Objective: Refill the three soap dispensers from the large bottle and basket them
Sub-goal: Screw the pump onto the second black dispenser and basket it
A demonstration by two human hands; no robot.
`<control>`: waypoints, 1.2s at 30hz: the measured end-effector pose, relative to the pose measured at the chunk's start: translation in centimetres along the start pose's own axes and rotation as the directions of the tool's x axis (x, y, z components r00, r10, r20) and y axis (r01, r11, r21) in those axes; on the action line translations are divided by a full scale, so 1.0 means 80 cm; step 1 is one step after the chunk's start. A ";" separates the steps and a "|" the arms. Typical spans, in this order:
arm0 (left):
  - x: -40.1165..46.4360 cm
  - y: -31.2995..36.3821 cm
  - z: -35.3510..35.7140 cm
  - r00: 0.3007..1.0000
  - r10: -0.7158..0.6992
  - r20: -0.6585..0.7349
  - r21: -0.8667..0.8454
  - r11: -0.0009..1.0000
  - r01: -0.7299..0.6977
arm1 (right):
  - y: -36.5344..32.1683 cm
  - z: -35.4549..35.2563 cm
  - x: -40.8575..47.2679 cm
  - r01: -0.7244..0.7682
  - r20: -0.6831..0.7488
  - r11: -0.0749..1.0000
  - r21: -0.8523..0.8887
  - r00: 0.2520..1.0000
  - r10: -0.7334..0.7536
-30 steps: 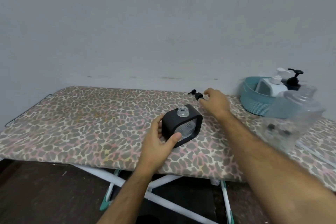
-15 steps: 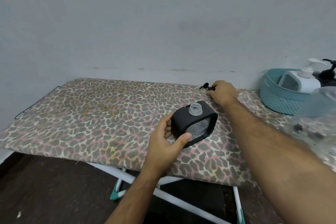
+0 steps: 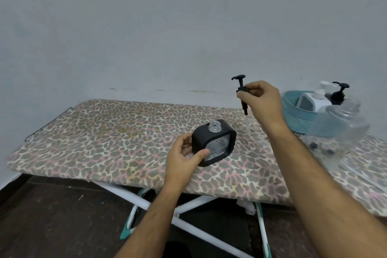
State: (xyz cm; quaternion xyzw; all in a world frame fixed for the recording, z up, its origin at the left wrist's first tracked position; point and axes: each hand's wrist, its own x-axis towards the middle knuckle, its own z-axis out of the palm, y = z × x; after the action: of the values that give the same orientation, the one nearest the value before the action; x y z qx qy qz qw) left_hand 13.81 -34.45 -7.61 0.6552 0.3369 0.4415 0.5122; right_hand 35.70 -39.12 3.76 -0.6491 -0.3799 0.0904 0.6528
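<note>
A black square soap dispenser (image 3: pixel 217 142) with a clear ribbed window and an open threaded neck stands on the leopard-print ironing board (image 3: pixel 117 138). My left hand (image 3: pixel 186 156) grips its left side. My right hand (image 3: pixel 263 100) pinches a black pump head (image 3: pixel 240 90) by its collar, held upright in the air above and to the right of the dispenser, its stem pointing down. A white dispenser (image 3: pixel 314 100) and a black-pump dispenser (image 3: pixel 338 94) stand in the teal basket (image 3: pixel 293 115). The large clear bottle (image 3: pixel 343 123) stands in front of the basket.
A plain grey wall runs right behind the board. White crossed legs with teal feet (image 3: pixel 129 228) stand on the dark floor below. A metal wire rest (image 3: pixel 48 123) sticks out at the board's left end.
My right hand has lifted the black pump head off the board into the air. My left hand keeps its hold on the black dispenser. The camera view shifted a little.
</note>
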 end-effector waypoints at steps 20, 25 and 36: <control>0.003 -0.003 -0.002 0.998 -0.013 0.057 0.003 1.000 0.013 | -0.039 0.031 -0.079 0.049 0.000 0.903 0.426 0.999 -0.054; 0.004 -0.004 -0.001 0.998 -0.001 0.056 0.000 1.000 0.001 | -0.011 0.043 -0.089 -0.007 0.088 0.956 0.293 0.996 -0.020; 0.005 -0.007 -0.001 0.999 0.000 0.053 -0.007 1.000 0.000 | 0.003 0.045 -0.088 0.032 0.244 0.999 -0.034 0.969 -0.022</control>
State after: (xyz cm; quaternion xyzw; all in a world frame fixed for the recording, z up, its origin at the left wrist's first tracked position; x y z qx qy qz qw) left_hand 13.92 -33.94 -8.04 0.6648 0.3218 0.4251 0.5233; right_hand 28.68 -40.62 0.41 -0.6401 -0.4677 0.1532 0.5899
